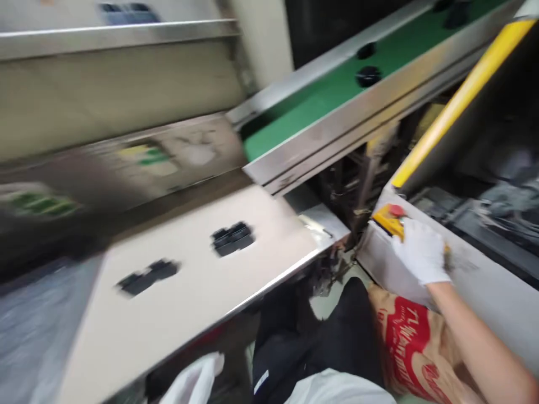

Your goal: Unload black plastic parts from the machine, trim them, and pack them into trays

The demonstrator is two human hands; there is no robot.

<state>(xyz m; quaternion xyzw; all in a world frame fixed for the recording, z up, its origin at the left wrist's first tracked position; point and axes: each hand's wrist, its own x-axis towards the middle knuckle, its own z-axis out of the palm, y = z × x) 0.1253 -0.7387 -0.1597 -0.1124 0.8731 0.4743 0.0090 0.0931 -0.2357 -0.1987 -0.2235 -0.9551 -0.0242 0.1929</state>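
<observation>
My right hand (421,252), in a white glove, lies over a yellow control box (389,221) with a red button (396,211). Its fingers reach flat across the box, and the hand covers part of it. My left hand (193,381), also gloved in white, is low at the bottom edge beside the table front. It is blurred and cut off, so its finger posture is unclear. Two black plastic parts lie apart on the pale tabletop (168,320): one black part (233,238) nearer the conveyor, another black part (149,276) further left.
A green conveyor belt (311,112) slopes down to the table, carrying several black pieces (368,76). A yellow bar (463,106) slants above the machine at right. A brown paper sack (408,342) stands below my right arm. Clear plastic (42,331) is at left.
</observation>
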